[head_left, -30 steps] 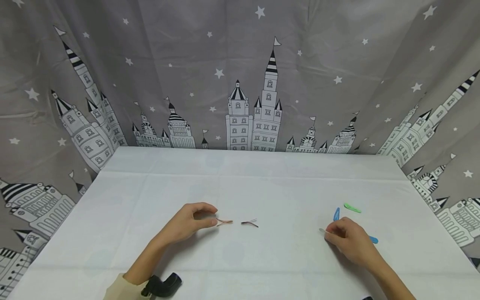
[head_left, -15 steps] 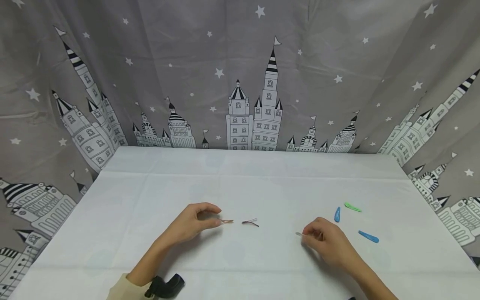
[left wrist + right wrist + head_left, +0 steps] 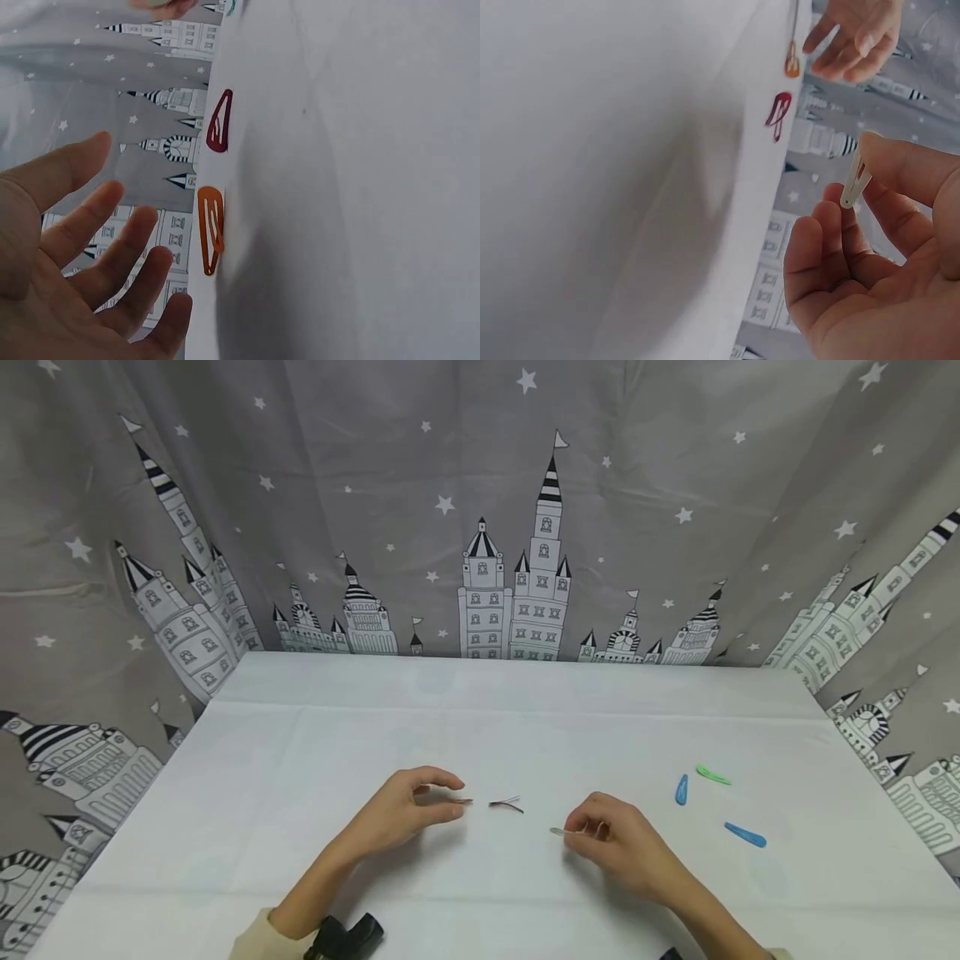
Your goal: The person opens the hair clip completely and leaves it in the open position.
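My right hand [image 3: 618, 845] pinches a cream-coloured snap hair clip [image 3: 847, 200] between thumb and index finger, holding it above the table. The clip's tip [image 3: 557, 832] sticks out to the left in the head view. My left hand [image 3: 407, 810] has its fingers spread and relaxed, holding nothing. Beside its fingertips an orange snap hair clip [image 3: 209, 193] lies on the table, partly hidden by the hand in the head view. Between the two hands lies a dark red snap hair clip [image 3: 217, 140], its two parts sprung apart.
Two blue snap hair clips [image 3: 682, 791] [image 3: 746, 835] and a green snap hair clip [image 3: 713, 775] lie on the right of the white-covered table [image 3: 360, 693]. A grey curtain [image 3: 375, 460] printed with castles and stars hangs behind and at the sides.
My right hand has carried the cream-coloured hair clip leftward, away from the blue and green clips, towards the dark red one. My left hand has shifted slightly right, over the orange clip.
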Demonstrator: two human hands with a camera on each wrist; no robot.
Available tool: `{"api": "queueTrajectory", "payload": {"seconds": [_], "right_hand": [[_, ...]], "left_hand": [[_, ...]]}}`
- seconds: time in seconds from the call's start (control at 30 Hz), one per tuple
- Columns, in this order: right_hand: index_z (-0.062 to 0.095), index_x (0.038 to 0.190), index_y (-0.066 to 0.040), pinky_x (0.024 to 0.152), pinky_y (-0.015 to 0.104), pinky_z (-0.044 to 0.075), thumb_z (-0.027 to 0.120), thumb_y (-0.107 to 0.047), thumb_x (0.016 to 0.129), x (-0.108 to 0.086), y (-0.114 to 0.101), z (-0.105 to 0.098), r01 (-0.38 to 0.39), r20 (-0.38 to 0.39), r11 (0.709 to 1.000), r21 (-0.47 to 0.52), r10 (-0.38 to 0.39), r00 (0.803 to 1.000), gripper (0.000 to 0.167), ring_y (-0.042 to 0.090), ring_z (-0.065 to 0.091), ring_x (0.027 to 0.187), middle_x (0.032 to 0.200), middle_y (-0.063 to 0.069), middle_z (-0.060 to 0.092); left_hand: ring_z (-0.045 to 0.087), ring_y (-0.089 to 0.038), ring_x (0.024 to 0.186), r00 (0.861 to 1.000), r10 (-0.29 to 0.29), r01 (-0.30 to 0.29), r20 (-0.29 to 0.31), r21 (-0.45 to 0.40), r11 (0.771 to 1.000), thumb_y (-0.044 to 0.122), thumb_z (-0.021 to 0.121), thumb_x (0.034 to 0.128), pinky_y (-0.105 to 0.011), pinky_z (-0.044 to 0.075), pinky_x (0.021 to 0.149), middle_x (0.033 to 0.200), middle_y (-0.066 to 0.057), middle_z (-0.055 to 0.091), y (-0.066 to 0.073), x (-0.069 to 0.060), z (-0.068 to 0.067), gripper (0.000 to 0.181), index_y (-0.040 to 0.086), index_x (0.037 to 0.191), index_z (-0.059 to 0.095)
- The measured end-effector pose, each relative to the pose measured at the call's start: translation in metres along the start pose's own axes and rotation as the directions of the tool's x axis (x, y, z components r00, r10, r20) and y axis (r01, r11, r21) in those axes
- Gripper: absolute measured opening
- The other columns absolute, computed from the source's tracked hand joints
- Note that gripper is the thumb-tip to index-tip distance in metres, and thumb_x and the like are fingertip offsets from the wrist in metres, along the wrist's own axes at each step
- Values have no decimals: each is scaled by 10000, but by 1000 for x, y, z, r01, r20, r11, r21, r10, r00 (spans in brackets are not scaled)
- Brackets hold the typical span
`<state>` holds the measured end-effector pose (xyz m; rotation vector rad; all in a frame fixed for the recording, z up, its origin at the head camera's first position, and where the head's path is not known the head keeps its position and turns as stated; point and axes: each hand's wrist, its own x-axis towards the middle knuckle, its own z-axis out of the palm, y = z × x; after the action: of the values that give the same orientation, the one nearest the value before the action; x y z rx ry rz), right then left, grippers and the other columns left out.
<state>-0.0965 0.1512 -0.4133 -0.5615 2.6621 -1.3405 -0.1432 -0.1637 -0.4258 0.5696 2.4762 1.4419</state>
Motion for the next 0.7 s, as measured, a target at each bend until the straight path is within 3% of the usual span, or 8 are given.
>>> {"api": "queueTrajectory", "payload": {"seconds": [0.17, 0.4, 0.7], "right_hand": [[701, 862, -193, 686, 259, 487, 716, -131, 900, 6, -11, 7, 45, 25, 999, 26, -46, 999, 74, 114, 547, 802, 842, -95, 591], [715, 864, -167, 691, 265, 490, 728, -115, 886, 17, -25, 18, 85, 58, 996, 24, -86, 995, 58, 111, 548, 811, 834, -110, 582], [704, 843, -189, 708, 274, 493, 729, -105, 887, 22, -34, 31, 107, 90, 994, -11, -106, 990, 98, 109, 548, 829, 835, -133, 573]], "left_hand": [[518, -292, 1237, 1000, 22, -22, -9, 0, 1000, 263, 756, 885, -582, 358, 1051, 1185, 12, 655, 10, -1, 8, 287, 103, 1119, 709], [558, -214, 1156, 997, 71, -70, 41, -33, 997, 294, 772, 867, -537, 400, 1013, 1149, 68, 651, 22, -4, 21, 307, 119, 1109, 704], [547, -151, 1151, 992, 90, -84, 90, -72, 994, 301, 783, 856, -504, 377, 1028, 1134, 75, 663, 23, -6, 35, 276, 148, 1072, 707]]}}
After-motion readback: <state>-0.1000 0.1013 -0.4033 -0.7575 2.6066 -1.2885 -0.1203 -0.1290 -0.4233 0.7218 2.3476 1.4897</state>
